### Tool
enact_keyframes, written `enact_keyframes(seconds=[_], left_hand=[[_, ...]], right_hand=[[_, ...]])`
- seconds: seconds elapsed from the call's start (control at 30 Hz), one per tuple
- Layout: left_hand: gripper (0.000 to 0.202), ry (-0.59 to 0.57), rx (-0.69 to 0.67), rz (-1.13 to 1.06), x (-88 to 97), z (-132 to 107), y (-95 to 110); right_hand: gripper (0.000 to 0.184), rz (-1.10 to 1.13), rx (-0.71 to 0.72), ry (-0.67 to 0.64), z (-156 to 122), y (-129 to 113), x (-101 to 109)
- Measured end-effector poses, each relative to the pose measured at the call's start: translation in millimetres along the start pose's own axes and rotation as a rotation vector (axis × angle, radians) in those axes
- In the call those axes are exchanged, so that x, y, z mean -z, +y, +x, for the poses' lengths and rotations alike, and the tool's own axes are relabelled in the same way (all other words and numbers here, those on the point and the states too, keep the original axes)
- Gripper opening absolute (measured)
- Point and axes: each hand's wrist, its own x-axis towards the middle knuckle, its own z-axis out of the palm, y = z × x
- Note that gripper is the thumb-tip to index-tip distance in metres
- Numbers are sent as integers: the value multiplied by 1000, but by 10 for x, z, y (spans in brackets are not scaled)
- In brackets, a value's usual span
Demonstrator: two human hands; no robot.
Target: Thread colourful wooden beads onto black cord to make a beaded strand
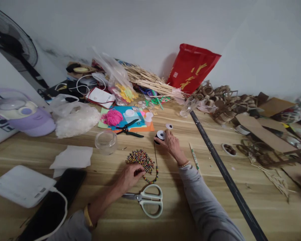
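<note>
My left hand (130, 176) rests at the near edge of a pile of small multicoloured beads (140, 158). Its thumb and forefinger are pinched on the end of a bead string (154, 181), whose threaded beads curve over the wood. From these beads a dark cord runs up to a spool of black cord (161, 135) with a white top. My right hand (173, 144) is closed round the spool's right side, on the tabletop. Just below my left hand lies a pair of scissors (152, 201) with pale handles, blades pointing left.
Black-handled pliers (129, 129), pink yarn (112, 117) and coloured sheets lie beyond the beads. A clear jar (106, 142) stands left of them. A white disc (169, 126) and a pencil (195, 157) are near my right hand. A dark strip (223, 170) crosses the table's right side.
</note>
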Motion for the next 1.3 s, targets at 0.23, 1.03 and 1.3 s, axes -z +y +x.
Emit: enact_keyframes(seconds=[0.23, 1.03, 1.3], left_hand=[[13, -22, 8, 14, 63, -17, 82], [12, -36, -2, 52, 33, -23, 37], [12, -32, 8, 38, 29, -20, 39]], right_hand=[[66, 174, 460, -167, 204, 234, 94], [72, 119, 297, -71, 274, 251, 178], [49, 110, 288, 13, 210, 179, 179]])
